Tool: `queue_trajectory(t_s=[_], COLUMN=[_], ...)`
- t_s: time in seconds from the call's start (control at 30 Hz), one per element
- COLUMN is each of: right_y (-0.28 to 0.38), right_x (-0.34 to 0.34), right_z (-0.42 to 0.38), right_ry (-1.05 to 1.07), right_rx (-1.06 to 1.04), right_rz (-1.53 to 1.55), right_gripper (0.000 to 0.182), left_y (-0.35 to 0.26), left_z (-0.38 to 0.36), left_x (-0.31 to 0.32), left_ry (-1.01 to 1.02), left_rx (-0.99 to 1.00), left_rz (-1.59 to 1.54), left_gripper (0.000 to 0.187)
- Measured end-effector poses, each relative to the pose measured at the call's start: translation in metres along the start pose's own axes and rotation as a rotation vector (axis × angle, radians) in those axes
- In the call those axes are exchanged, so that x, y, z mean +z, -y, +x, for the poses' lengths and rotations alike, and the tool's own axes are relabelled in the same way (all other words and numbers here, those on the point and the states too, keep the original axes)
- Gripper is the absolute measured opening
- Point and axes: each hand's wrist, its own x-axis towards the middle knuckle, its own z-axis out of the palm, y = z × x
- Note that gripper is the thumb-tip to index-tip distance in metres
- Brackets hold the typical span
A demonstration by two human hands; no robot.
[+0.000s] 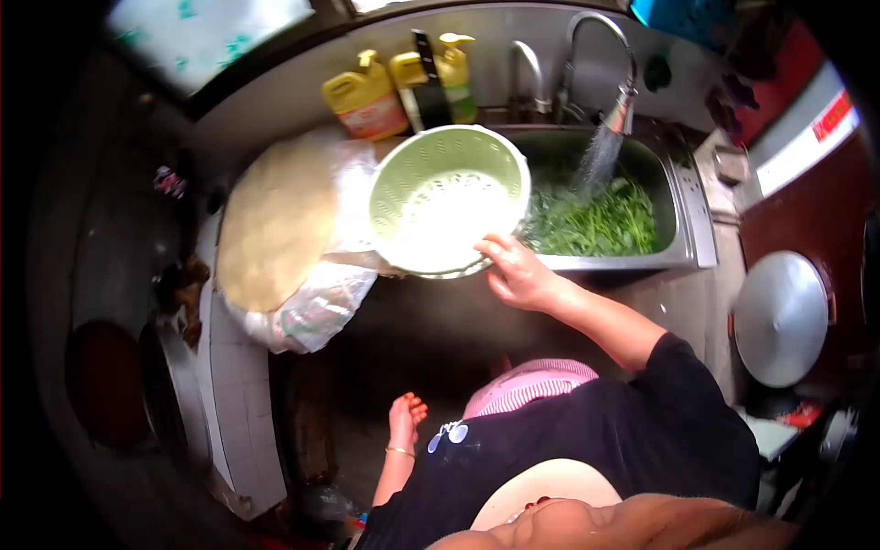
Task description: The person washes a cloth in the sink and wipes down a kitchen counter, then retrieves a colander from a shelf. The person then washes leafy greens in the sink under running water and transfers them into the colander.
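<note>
My right hand [519, 272] grips the near rim of a pale green plastic colander [401, 190], with fingers and thumb closed on its edge. Tilted toward me, the colander shows a brightly lit perforated bottom and overlaps the left end of the sink [682, 215]. Leafy green vegetables [605, 220] lie in the sink under water spraying from a pull-down faucet [627, 92]. Low at my side hangs my left hand [406, 420], its fingers loosely curled with nothing seen in them.
Left of the colander is a large round tan board or lid [275, 220] with clear plastic bags [321, 298] around it. Yellow detergent bottles [365, 101] and a black-handled item stand behind. A second tap [530, 69] rises beside the faucet. A round metal lid [781, 316] is at right.
</note>
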Motion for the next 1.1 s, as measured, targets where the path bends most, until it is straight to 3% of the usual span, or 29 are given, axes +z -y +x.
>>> queue_trajectory(t_s=[0.17,0.23,0.27,0.37,0.43,0.47,0.57,0.63,0.67,0.7,0.73,0.83,0.87,1.1], right_y=[0.001,-0.009,-0.022,-0.069,-0.113,-0.131,-0.184,-0.209,-0.220,-0.227,-0.237,-0.260,-0.266,-0.295], right_x=[-0.039,-0.064,-0.078,-0.124,-0.155,-0.171,-0.204,-0.223,-0.228,-0.232,-0.235,-0.233,-0.231,-0.206], right_z=[-0.007,-0.021,-0.028,-0.070,-0.094,-0.103,-0.122,-0.124,-0.123,-0.121,-0.120,-0.120,-0.120,-0.110], right_ry=[0.118,0.152,0.106,0.099,0.073,0.088,0.088,0.164,0.154,0.189,0.206,0.225,0.225,0.265], right_rx=[0.039,0.113,0.041,0.221,0.274,0.312,0.437,0.454,0.374,0.445,0.420,0.368,0.357,0.409], right_rz=[0.033,0.092,0.077,0.047,0.061,0.007,0.003,-0.049,-0.087,-0.036,-0.035,-0.040,-0.046,-0.124], right_gripper=[0.072,0.071,0.068,0.050,0.039,0.036,0.031,0.031,0.031,0.031,0.030,0.030,0.030,0.031], left_y=[-0.062,-0.077,-0.085,-0.117,-0.144,-0.160,-0.200,-0.225,-0.229,-0.229,-0.227,-0.212,-0.209,-0.202], left_z=[0.019,0.013,0.005,-0.038,-0.078,-0.095,-0.112,-0.115,-0.108,-0.098,-0.089,-0.074,-0.073,-0.060], left_x=[0.067,0.101,0.122,0.189,0.244,0.274,0.336,0.372,0.379,0.381,0.382,0.381,0.383,0.382], left_ry=[0.056,0.098,0.101,0.209,0.095,-0.039,-0.224,-0.312,-0.271,-0.226,-0.239,-0.325,-0.377,-0.378], left_rx=[0.080,0.082,0.074,0.420,0.906,1.158,1.428,1.323,1.291,1.259,1.259,1.195,1.266,1.282], left_rz=[0.249,0.291,0.293,0.266,0.432,0.584,1.092,1.420,1.437,1.452,1.415,1.452,1.472,1.536], left_gripper=[0.030,0.031,0.027,0.022,0.018,0.026,0.059,0.059,0.057,0.055,0.039,0.026,0.021,0.023])
